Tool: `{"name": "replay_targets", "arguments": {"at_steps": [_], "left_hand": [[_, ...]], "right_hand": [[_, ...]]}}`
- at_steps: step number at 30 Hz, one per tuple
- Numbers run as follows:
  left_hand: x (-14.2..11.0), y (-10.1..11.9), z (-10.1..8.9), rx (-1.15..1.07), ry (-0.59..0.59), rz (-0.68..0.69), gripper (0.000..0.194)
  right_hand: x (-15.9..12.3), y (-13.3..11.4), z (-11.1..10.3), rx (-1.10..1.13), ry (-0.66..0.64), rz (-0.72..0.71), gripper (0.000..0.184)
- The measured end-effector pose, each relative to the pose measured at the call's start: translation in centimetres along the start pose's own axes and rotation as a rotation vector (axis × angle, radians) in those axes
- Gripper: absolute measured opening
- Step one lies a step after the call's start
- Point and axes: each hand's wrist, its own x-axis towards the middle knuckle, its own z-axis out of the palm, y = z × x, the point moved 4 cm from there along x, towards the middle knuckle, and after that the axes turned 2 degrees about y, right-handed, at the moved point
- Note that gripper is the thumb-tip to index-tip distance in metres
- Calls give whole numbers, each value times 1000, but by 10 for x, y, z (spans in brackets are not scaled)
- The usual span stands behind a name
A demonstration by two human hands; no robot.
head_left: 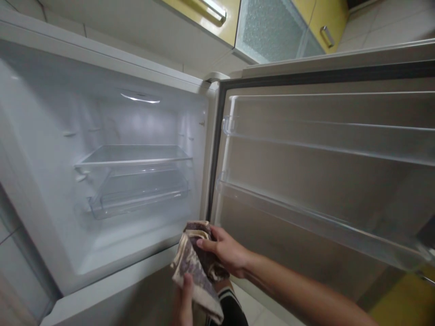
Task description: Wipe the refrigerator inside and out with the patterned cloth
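Note:
A folded cloth (197,262), patterned in purple-brown and beige, is held between my two hands at the lower middle of the view. My right hand (227,248) grips its upper right part, thumb on top. At the cloth's lower left edge, my left hand (184,301) pinches it with the thumb in front; its other fingers are hidden behind. Both hands are just in front of the open fridge (136,271), near its lower front edge and the hinge-side door seal.
Inside the fridge are a glass shelf (136,155) and a clear drawer (139,199). The open door on the right carries an upper clear rack (326,136) and a lower clear rack (306,217). Yellow cabinets (204,16) hang above. My leg shows below the cloth.

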Motion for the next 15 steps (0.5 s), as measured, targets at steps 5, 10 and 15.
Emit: {"name": "replay_targets", "arguments": {"at_steps": [5, 10, 15], "left_hand": [[-5, 3, -19, -2, 116, -162, 82], [7, 26, -64, -105, 177, -440, 58], [31, 62, -48, 15, 78, -372, 66]], "right_hand": [[1, -2, -9, -190, -24, -192, 72], [-30, -44, -74, -679, 281, -431, 61], [-104, -56, -145, -1055, 528, -491, 54]]}}
